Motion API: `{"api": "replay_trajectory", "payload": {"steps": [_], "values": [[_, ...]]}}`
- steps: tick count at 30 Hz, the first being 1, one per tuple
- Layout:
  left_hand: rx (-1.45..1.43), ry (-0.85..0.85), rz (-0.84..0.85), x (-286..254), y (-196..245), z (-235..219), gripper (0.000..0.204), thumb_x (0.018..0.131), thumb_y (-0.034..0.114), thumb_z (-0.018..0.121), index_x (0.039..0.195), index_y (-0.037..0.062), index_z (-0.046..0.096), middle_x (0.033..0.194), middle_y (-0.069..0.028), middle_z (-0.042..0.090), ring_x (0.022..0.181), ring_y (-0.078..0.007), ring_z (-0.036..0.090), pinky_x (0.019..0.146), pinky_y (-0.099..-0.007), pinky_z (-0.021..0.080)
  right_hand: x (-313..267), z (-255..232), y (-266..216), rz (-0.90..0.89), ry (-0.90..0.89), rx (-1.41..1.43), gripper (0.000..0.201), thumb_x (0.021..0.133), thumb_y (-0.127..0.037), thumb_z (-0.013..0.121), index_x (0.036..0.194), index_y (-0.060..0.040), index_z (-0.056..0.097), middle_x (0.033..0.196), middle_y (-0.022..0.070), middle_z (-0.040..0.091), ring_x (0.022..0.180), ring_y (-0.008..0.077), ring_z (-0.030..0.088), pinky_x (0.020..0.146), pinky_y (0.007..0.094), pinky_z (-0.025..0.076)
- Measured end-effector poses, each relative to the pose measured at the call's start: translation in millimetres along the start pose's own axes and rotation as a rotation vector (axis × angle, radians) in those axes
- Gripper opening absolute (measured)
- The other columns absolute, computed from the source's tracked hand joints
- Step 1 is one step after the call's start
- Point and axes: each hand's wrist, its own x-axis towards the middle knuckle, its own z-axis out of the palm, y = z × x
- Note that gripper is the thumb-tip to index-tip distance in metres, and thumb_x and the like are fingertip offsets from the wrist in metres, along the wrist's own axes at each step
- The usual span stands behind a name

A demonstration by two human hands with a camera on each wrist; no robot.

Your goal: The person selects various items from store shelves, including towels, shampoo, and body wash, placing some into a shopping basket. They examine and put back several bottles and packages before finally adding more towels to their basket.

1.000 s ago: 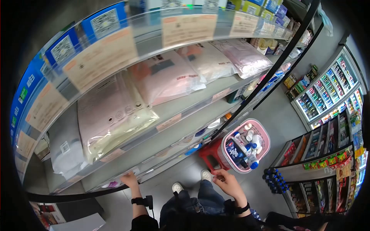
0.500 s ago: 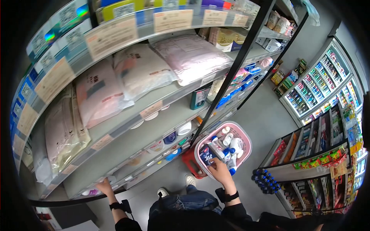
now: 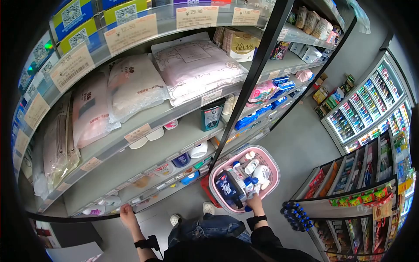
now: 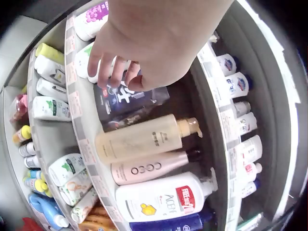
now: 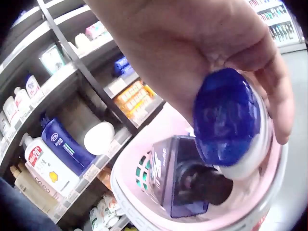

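At the near side of the pink basket [image 3: 276, 165], my right hand [image 3: 254, 203] reaches down. It grips a white bottle with a blue cap [image 5: 226, 118], fingers along its far side in the right wrist view. Beside that bottle in the basket lies a dark navy bottle [image 5: 168, 175] with a black cap; several white bottles fill the rest. My left hand [image 3: 128, 216] hangs by the shelf's front edge, holding nothing. In the left wrist view its loosely bent fingers [image 4: 118, 72] hover over a dark pouch [image 4: 126, 100] and white bottles.
A red stool [image 3: 209, 190] supports the basket. Shelves on the left carry pump bottles [image 4: 139, 139] and, higher up, pink packages [image 3: 196, 70]. A black shelf post [image 3: 248, 87] rises beside the basket. Dark bottles [image 3: 297, 217] stand at the snack rack's end on the right.
The view has shifted right along the shelf. My right hand has gone from above the floor, over the basket, down to a bottle in it. The left hand has moved slightly away from the lower shelf.
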Motion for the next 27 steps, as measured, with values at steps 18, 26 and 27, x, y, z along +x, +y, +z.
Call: {"api": "replay_trajectory", "payload": {"steps": [18, 26, 27], "values": [[-0.291, -1.095, 0.117, -145.5, 247.0, 126.2, 0.034, 0.086, 0.004, 0.062, 0.119, 0.0035, 0.053, 0.105, -0.0039, 0.059, 0.097, -0.0123, 0.056, 0.086, -0.0265, 0.045, -98.5, -232.4, -69.8, -0.868, -0.706, 0.544, 0.056, 0.074, -0.002, 0.076, 0.126, -0.0035, 0.055, 0.120, 0.0073, 0.059, 0.109, 0.0157, 0.053, 0.095, 0.0275, 0.041], [-0.158, -1.601, 0.044, -128.6, 252.4, 97.9, 0.045, 0.086, 0.015, 0.067, 0.127, 0.0035, 0.050, 0.111, -0.0048, 0.060, 0.102, -0.0104, 0.055, 0.090, -0.0266, 0.044, -113.0, -196.7, -170.8, -1.119, -1.228, 0.403, 0.056, 0.075, -0.001, 0.073, 0.127, -0.0024, 0.053, 0.121, 0.0061, 0.058, 0.109, 0.0139, 0.053, 0.093, 0.0276, 0.042], [-0.013, -1.694, 0.089, -124.9, 249.5, 90.1, 0.044, 0.085, 0.014, 0.068, 0.125, 0.0031, 0.053, 0.110, -0.0057, 0.062, 0.103, -0.0116, 0.056, 0.091, -0.0285, 0.045, -114.6, -188.6, -179.5, -1.059, -1.337, 0.427, 0.056, 0.076, -0.001, 0.073, 0.128, -0.0021, 0.052, 0.121, 0.0058, 0.058, 0.109, 0.0134, 0.053, 0.092, 0.0276, 0.042]]}}
